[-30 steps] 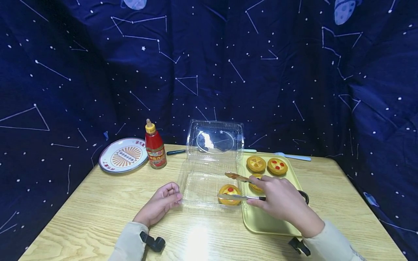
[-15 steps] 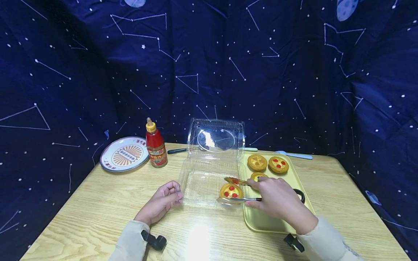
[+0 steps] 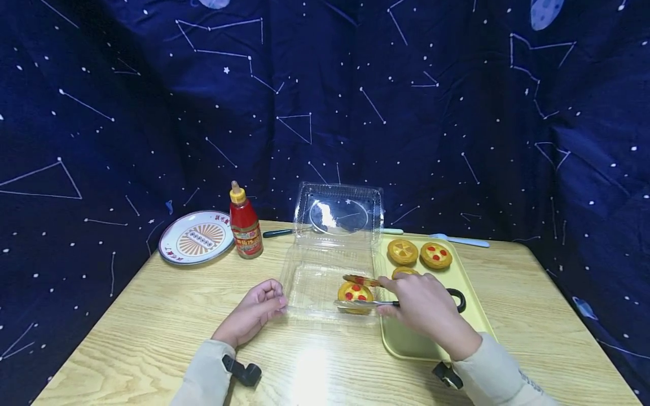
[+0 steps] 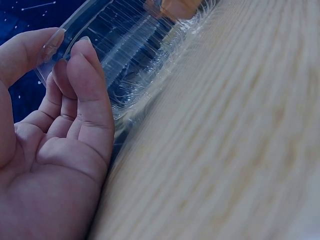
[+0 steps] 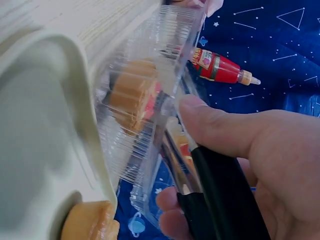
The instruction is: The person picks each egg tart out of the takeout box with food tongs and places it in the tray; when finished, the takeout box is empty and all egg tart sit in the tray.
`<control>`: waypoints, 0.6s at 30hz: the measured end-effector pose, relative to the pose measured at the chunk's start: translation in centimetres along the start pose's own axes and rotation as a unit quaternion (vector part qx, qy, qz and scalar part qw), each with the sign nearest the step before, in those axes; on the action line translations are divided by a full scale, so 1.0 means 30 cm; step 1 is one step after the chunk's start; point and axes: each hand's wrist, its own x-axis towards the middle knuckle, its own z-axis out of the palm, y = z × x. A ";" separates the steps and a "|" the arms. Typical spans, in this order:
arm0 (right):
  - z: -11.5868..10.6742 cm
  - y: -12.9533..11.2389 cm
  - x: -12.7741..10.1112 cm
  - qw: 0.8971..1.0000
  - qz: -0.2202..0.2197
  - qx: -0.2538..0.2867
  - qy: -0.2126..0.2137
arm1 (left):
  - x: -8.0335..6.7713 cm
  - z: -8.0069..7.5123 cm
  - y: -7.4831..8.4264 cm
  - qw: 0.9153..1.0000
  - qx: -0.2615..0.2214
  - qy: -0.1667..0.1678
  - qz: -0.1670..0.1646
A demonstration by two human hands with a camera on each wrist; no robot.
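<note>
Wooden table, sauce bottle, patterned plate, yellow tray beside clear box

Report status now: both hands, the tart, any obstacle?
Right hand grips tongs around tart inside clear box. Left hand touches box edge, holding nothing. Nothing blocks.

both arms wear long, pale beige sleeves that reach the wrists. near the clear box, the left hand is bare, with a black strap and clip at its cuff. the right hand, on the box's other side, is bare too, with a like black mount under its sleeve.
</note>
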 end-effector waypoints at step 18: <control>-0.002 -0.004 0.013 0.999 0.021 -0.001 -0.047 | 0.003 0.002 0.005 1.000 -0.001 -0.003 0.001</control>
